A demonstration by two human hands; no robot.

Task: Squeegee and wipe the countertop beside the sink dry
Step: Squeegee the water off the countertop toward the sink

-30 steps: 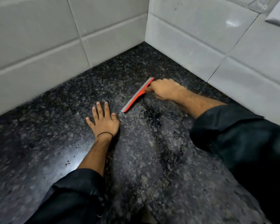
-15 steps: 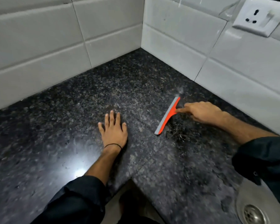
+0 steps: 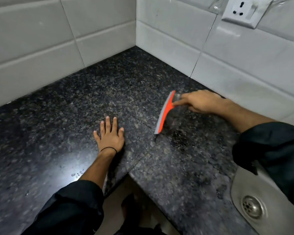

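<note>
The tabletop [image 3: 61,116] is bare in the upper left and centre of the frame, closed by tiled walls [image 3: 41,39] at the top. The left hand [image 3: 109,137] lies flat mid-frame, and the squeegee [image 3: 165,112] with the right hand [image 3: 200,101] blocks the right side.

Dark speckled granite surface [image 3: 85,106] meeting white tiled walls in a corner, orange squeegee [image 3: 165,112] blade-down on a wet patch, left hand [image 3: 109,136] flat on it, water droplets, steel sink [image 3: 251,197] at right

Dim; glare on countertop [image 3: 71,180]; blurry edges
</note>
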